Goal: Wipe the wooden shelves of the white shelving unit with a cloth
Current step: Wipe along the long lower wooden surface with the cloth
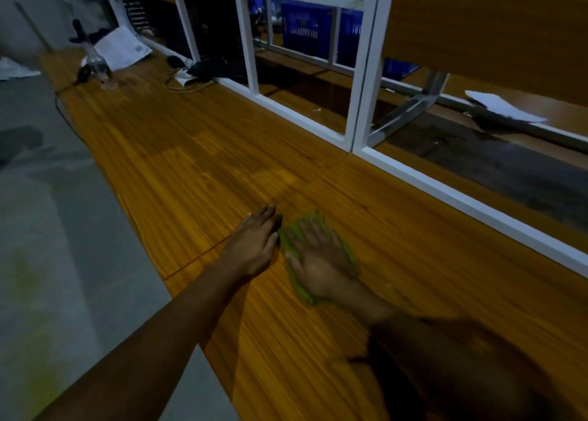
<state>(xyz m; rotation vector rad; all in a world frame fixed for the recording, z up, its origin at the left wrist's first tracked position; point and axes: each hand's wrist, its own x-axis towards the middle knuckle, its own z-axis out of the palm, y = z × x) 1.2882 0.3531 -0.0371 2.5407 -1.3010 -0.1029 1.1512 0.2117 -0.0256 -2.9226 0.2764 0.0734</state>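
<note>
A long wooden shelf (197, 166) runs from the far left to the near right, framed at the back by white metal uprights (366, 70). My right hand (321, 258) lies flat, fingers spread, pressing a green cloth (288, 239) onto the wood; the hand looks motion-blurred. My left hand (254, 245) rests flat on the shelf just left of the cloth, fingers together, holding nothing.
At the far end stand a clear glass object (101, 67), papers (122, 46), and a tangle of cables with a white adapter (191, 77). Behind the frame are blue crates (305, 29) and a white sheet (506, 105). Grey floor (47, 229) lies left of the shelf's edge.
</note>
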